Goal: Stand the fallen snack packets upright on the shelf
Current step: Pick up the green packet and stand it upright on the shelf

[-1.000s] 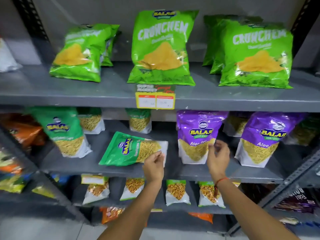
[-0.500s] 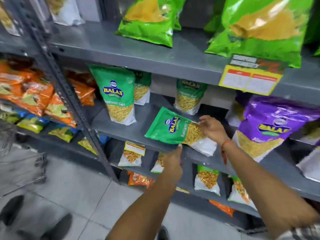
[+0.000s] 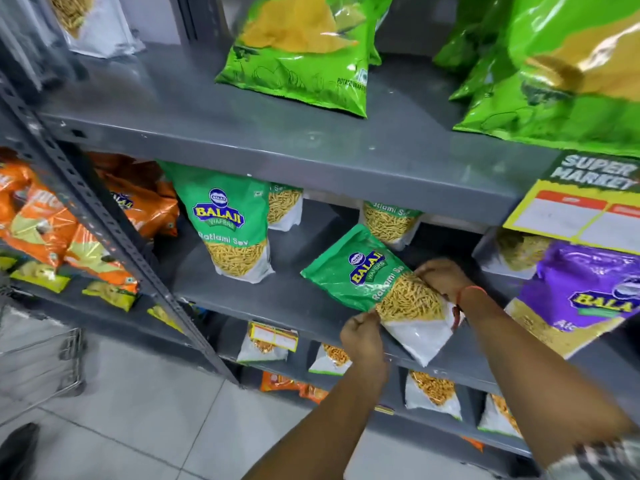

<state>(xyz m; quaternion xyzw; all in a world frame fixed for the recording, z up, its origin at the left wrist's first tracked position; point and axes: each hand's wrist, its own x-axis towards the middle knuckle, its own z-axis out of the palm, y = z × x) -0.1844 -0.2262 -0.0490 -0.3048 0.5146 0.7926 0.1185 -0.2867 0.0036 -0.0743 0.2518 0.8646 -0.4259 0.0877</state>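
A green Ratlami Sev packet (image 3: 367,275) lies tilted on the grey middle shelf (image 3: 270,299), its top pointing up and left, its white base toward me. My left hand (image 3: 363,336) pinches its near lower edge. My right hand (image 3: 441,275) grips its far right side, by the clear window of sev. A matching green packet (image 3: 228,226) stands upright to the left. Two more green packets (image 3: 389,221) stand further back.
A purple Aloo packet (image 3: 575,299) stands close on the right. Large green Crunchem bags (image 3: 304,46) sit on the shelf above, with a yellow price tag (image 3: 578,209) on its edge. Orange packets (image 3: 45,223) fill the left rack beyond a slanted metal upright (image 3: 104,216). Small packets (image 3: 268,344) line the shelf below.
Both hands have closed on the tilted green packet, left at its near edge and right at its far side. The view has swung left and closer to the shelf.
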